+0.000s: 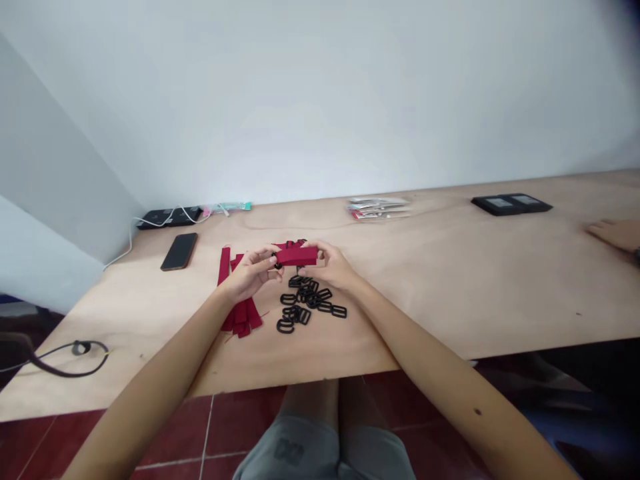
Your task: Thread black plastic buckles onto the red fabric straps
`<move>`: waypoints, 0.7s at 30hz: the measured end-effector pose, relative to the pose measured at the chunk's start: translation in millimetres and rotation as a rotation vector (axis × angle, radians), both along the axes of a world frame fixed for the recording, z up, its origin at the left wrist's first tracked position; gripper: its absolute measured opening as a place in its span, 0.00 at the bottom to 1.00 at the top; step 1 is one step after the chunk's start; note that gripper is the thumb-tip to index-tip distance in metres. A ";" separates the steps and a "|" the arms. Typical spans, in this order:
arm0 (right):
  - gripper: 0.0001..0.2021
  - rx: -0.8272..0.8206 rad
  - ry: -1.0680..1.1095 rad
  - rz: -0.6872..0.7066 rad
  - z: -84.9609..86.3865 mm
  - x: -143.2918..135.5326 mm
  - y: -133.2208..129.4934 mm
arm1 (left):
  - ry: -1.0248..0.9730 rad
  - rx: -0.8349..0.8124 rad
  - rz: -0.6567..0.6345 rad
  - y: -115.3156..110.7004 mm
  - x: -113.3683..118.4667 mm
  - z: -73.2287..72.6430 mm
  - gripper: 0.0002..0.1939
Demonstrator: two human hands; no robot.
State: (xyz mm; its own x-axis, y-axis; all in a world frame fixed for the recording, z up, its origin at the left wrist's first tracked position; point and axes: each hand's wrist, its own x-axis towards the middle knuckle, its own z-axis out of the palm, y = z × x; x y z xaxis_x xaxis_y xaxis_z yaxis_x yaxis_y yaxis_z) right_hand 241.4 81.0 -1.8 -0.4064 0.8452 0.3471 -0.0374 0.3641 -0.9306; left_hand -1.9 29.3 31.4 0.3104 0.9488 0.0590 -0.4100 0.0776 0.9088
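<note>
Between my two hands a red fabric strap [297, 256] is held a little above the table. My left hand [253, 270] pinches its left end, where a small black buckle [277, 262] shows at the fingertips. The strap's right end is gripped by my right hand [330, 265], thumb below and fingers behind. Under and beside my left hand lies a pile of red straps [243, 317]. Loose black plastic buckles and hooks [307, 293] are heaped below the held strap. Behind my hands, more red strap with black buckles [295, 244] is partly hidden.
A phone [179, 252] and a black box with a white cable [170, 217] lie at the left. Plastic packets [379, 207] and a black tray [511, 204] stand along the wall. Another person's hand [616, 233] rests at the right edge. A black cable [75, 360] loops over the left corner.
</note>
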 end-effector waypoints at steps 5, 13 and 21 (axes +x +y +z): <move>0.27 0.139 0.048 -0.042 2.5 -6.7 -7.9 | 0.245 0.186 -0.005 -2.3 6.8 -5.6 0.17; 0.18 0.073 -0.076 0.126 9.4 -13.6 -23.5 | 0.415 0.363 0.136 -3.0 13.9 -8.8 0.15; 0.12 0.143 0.034 0.016 -0.5 -14.1 -13.8 | 0.540 0.461 0.229 3.9 7.0 -14.1 0.15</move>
